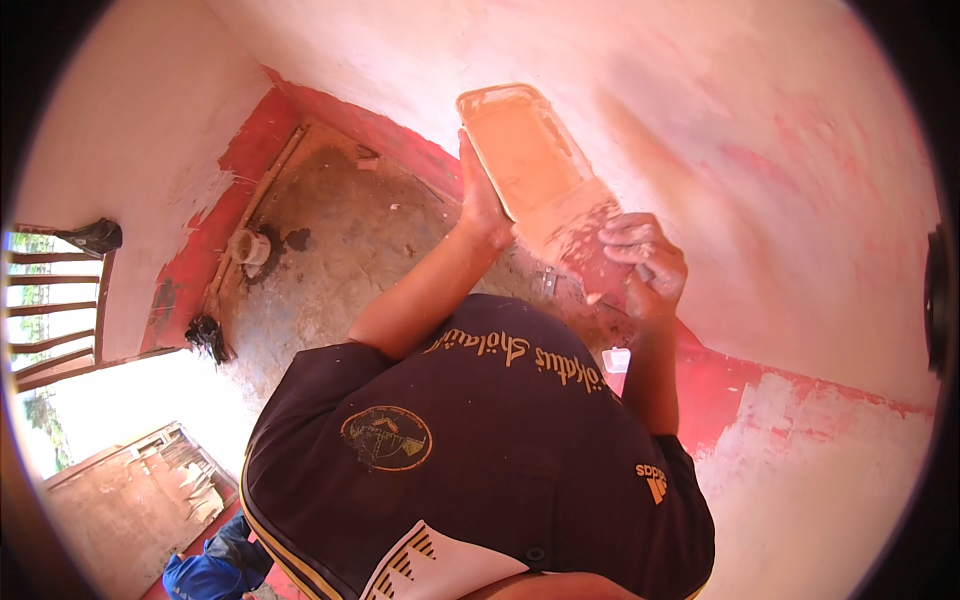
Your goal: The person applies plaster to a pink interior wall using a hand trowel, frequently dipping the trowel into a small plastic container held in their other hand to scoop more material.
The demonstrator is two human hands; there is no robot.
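Observation:
My left hand (483, 200) is wrapped round the side of a rectangular plastic tub (497, 92), tilted up in front of the wall. Smooth pale orange-looking paste (520, 150) lies in the tub. My right hand (650, 260) grips a flat reddish spreader (590, 245), with fingers on top and the thumb at its near edge. The spreader is smeared with pale paste, and its far end overlaps the tub's near end. Whether its edge touches the paste I cannot tell.
Pale walls with red lower bands (250, 135) meet at a corner. On the stained floor (330, 230) stand a small pail (250, 248) and a white container (616, 360). A barred window (55, 300), black bundle (207, 338), worn board (140, 480) and blue cloth (205, 570) lie leftward.

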